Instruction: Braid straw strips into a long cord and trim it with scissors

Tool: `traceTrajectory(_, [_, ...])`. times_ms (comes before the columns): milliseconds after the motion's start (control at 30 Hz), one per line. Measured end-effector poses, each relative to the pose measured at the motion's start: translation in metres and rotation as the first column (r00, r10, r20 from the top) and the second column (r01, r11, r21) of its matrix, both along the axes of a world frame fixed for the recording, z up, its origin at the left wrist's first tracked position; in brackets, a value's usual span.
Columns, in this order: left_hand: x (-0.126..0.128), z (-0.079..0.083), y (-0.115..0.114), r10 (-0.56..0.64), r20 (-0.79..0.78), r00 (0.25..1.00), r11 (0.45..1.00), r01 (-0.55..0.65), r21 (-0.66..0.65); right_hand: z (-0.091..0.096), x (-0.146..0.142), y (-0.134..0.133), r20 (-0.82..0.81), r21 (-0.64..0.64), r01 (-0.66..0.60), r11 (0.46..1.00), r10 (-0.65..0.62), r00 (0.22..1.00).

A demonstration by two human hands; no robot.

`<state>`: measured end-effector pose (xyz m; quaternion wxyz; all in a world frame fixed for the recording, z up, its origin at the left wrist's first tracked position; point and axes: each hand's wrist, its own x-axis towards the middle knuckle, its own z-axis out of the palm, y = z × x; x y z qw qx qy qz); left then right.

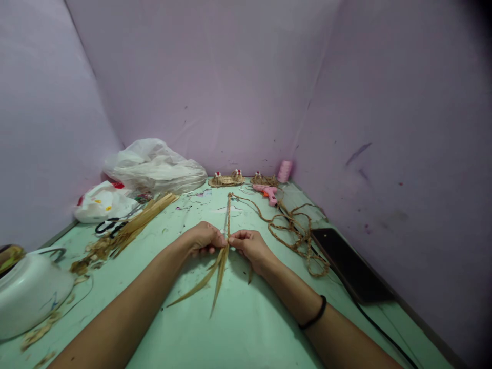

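A thin braid of dried plant fibre [229, 215] runs straight away from me down the middle of the green table. At its near end my left hand [205, 238] pinches the strands from the left. My right hand [249, 247] pinches them from the right, its fingertips close to the left ones. Loose flat strands [219, 279] fan out below the fingers toward me. Beyond the far end, the finished-looking braided cord [257, 207] bends right and lies in a tangled heap of loops [292, 230].
Left lie dried leaf strips [148, 212], black-handled scissors [111, 225], plastic bags [154, 166] and a white pot [34, 294]. At the back are woven pieces [226, 181], a pink glue gun [268, 193] and a pink thread spool [285, 171]. A black phone-like slab [351, 265] lies right, beside a cable.
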<state>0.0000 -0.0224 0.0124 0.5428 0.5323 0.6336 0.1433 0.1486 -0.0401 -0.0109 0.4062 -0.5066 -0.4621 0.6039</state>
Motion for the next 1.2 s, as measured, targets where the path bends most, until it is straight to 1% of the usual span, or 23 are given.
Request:
traceTrajectory(100, [0.001, 0.0, 0.0, -0.008, -0.008, 1.0, 1.0, 0.008, 0.023, 0.0, 0.0, 0.0, 0.001, 0.0, -0.006, 1.0, 0.006, 1.0])
traceTrajectory(267, [0.012, 0.015, -0.009, 0.03, -0.054, 0.998, 0.983, -0.02, 0.183, -0.005, -0.002, 0.002, 0.027, 0.023, 0.0, 1.0, -0.001, 1.0])
traceTrajectory(333, [0.015, 0.019, -0.011, 0.05, -0.082, 0.995, 0.988, -0.037, 0.152, -0.007, -0.003, 0.002, 0.025, 0.035, -0.002, 0.999, 0.001, 1.0])
traceTrajectory(400, [0.015, 0.018, -0.011, 0.07, -0.075, 0.995, 0.996, -0.066, 0.056, -0.006, -0.003, 0.002, 0.01, 0.039, -0.008, 0.999, 0.008, 1.0])
traceTrajectory(467, [0.015, 0.016, -0.009, 0.083, -0.019, 0.996, 0.996, -0.084, -0.023, -0.004, -0.002, 0.001, 0.002, 0.015, -0.02, 1.0, 0.02, 1.0])
traceTrajectory(500, [0.014, 0.014, -0.009, 0.085, 0.02, 0.996, 0.996, -0.084, -0.036, -0.002, -0.001, 0.001, 0.004, -0.003, -0.023, 1.0, 0.023, 1.0])
traceTrajectory(600, [0.015, 0.012, -0.008, 0.057, 0.067, 0.996, 0.998, -0.055, -0.024, 0.002, 0.001, 0.001, 0.013, -0.052, -0.042, 0.998, 0.042, 0.999])
traceTrajectory(667, [0.016, 0.013, -0.009, 0.057, 0.027, 0.998, 0.998, -0.057, -0.002, 0.004, 0.003, 0.001, 0.002, -0.055, -0.06, 0.997, 0.061, 0.998])
traceTrajectory(733, [0.017, 0.015, -0.01, 0.085, -0.031, 0.996, 0.996, -0.084, 0.03, 0.005, 0.003, 0.001, -0.017, -0.057, -0.07, 0.996, 0.069, 0.997])
traceTrajectory(800, [0.017, 0.016, -0.011, 0.113, -0.046, 0.993, 0.993, -0.111, 0.051, 0.005, 0.004, 0.0, -0.035, -0.06, -0.075, 0.995, 0.073, 0.997])
traceTrajectory(867, [0.018, 0.016, -0.012, 0.093, -0.001, 0.996, 0.995, -0.093, 0.031, 0.005, 0.005, 0.0, -0.049, -0.061, -0.087, 0.994, 0.084, 0.995])
traceTrajectory(967, [0.019, 0.015, -0.012, 0.021, 0.148, 0.989, 1.0, -0.019, -0.016, 0.003, 0.006, 0.001, -0.073, -0.051, -0.116, 0.992, 0.112, 0.991])
traceTrajectory(1033, [0.019, 0.013, -0.012, -0.003, 0.229, 0.973, 0.999, 0.011, -0.031, 0.003, 0.007, 0.002, -0.087, -0.055, -0.14, 0.989, 0.135, 0.987])
traceTrajectory(1100, [0.019, 0.011, -0.011, 0.003, 0.207, 0.978, 0.999, 0.004, -0.036, 0.004, 0.008, 0.003, -0.095, -0.067, -0.156, 0.985, 0.15, 0.984])
traceTrajectory(1200, [0.018, 0.012, -0.012, 0.034, 0.097, 0.995, 0.999, -0.031, -0.03, 0.004, 0.01, 0.004, -0.11, -0.088, -0.178, 0.98, 0.168, 0.98])
